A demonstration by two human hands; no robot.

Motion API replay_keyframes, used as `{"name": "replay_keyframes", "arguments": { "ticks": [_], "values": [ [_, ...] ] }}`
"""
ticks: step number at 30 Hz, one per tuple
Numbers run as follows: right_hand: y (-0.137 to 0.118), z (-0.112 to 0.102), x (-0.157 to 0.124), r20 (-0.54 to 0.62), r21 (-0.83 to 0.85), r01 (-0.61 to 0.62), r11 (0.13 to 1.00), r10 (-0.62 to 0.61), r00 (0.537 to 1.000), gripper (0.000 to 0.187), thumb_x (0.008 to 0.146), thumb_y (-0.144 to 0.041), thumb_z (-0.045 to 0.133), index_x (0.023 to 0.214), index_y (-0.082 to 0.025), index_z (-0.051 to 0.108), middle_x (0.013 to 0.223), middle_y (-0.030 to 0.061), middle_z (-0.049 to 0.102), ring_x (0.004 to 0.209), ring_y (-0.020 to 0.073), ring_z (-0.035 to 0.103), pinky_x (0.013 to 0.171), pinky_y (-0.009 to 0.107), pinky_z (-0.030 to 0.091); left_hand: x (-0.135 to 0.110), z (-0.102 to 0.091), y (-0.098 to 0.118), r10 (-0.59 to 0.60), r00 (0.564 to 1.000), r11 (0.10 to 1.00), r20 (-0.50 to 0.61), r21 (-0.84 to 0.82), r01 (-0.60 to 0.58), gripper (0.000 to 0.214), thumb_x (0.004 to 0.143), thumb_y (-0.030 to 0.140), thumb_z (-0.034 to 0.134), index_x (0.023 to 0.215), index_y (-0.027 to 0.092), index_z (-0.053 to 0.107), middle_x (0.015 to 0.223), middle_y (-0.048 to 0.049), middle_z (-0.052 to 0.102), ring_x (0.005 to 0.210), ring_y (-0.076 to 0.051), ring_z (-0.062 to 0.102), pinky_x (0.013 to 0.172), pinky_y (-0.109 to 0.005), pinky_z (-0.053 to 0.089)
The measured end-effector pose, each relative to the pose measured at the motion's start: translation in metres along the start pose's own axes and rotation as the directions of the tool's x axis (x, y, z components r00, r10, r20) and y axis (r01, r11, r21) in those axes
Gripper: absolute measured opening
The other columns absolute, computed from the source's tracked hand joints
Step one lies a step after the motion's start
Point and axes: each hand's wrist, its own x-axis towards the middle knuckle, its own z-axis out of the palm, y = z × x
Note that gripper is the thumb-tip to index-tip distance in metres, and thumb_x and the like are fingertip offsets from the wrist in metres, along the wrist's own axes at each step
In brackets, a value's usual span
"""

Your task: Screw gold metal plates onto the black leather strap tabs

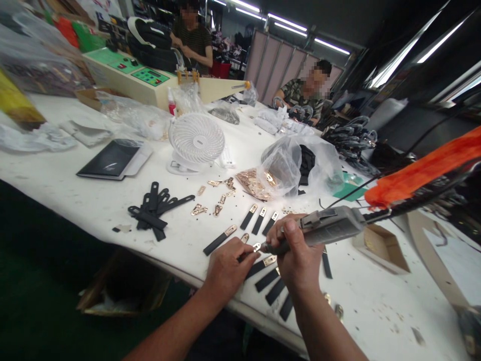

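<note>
My right hand (302, 258) is wrapped round a grey electric screwdriver (334, 225), its tip pointing left. The tip meets a gold metal plate (257, 247) on the end of a black strap. My left hand (227, 265) pinches that strap between thumb and fingers; the strap is mostly hidden. Around both hands lie several black straps with gold plates on their ends, among them one strap (218, 241) on the left and another strap (276, 292) nearer me. Farther left is a heap of plain black straps (158, 208). Loose gold plates (225, 188) lie beyond my hands.
A plastic bag (285, 168) with gold plates, a white fan (197, 140) and a black notebook (105, 159) are on the white table. A cardboard box (387, 250) stands right, below an orange-wrapped cord (424, 168). Two people sit or stand beyond a cream machine (150, 93).
</note>
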Motion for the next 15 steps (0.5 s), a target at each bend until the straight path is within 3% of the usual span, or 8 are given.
{"name": "replay_keyframes", "arguments": {
  "ticks": [15],
  "values": [
    [0.0019,0.0017,-0.0021,0.026,-0.004,-0.027,1.000,0.028,0.999,0.030,0.091,-0.041,0.082,0.079,-0.020,0.063,0.059,-0.0033,0.059,0.050,0.0142,0.057,0.049,0.026,0.049,0.0001,-0.0006,0.0010,0.010,1.000,1.000,0.015,-0.002,-0.010,0.011,0.089,0.017,0.083,0.080,0.023,0.081,0.076,0.0016,0.072,0.072,-0.014,0.068,0.066,-0.024,0.047]
  ]
}}
